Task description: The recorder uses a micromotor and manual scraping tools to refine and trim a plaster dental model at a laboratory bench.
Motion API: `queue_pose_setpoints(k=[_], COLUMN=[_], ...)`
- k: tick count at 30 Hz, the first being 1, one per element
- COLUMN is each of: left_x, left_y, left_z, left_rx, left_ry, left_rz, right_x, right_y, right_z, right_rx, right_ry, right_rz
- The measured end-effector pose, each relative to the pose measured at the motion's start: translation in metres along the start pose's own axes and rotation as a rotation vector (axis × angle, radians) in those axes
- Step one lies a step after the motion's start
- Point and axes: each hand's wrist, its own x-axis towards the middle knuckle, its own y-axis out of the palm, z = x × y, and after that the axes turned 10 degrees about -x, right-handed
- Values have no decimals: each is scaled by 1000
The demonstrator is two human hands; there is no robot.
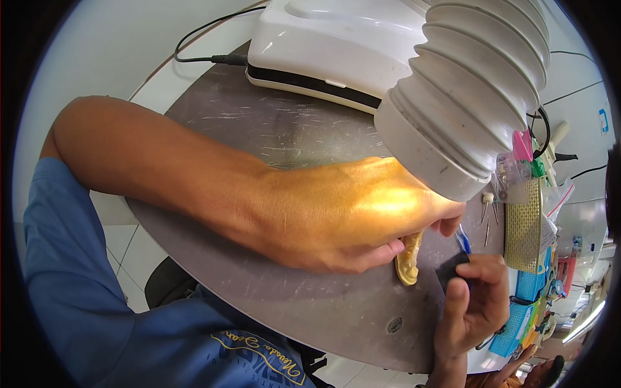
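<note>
My left hand (388,213) reaches across the table under the hose mouth, in bright light. Its fingers are curled round a yellowish dental cast (408,264) that has a row of tooth shapes. One end of the cast sticks out below the hand; the rest is hidden by it. At the lower right my right hand (475,301) pinches a small dark square sheet (449,271), like sandpaper, between thumb and fingers. The sheet is a little to the right of the cast, apart from it.
A ribbed white hose (466,97) hangs over my left hand. Behind stands a white machine (343,45) with a black cable (228,59). On the right are thin rotary bits (488,220), a clear-and-blue item (463,240), a yellow woven basket (522,226) and blue baskets (514,330). Another person (540,372) is beyond.
</note>
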Motion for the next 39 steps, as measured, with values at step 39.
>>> queue_pose_setpoints(k=[39], left_x=[7], left_y=[9], left_z=[-9], left_rx=[40], left_ry=[-298], left_rz=[25], right_x=[3], right_y=[-3], right_z=[-14], right_rx=[315], right_ry=[248], right_rz=[73])
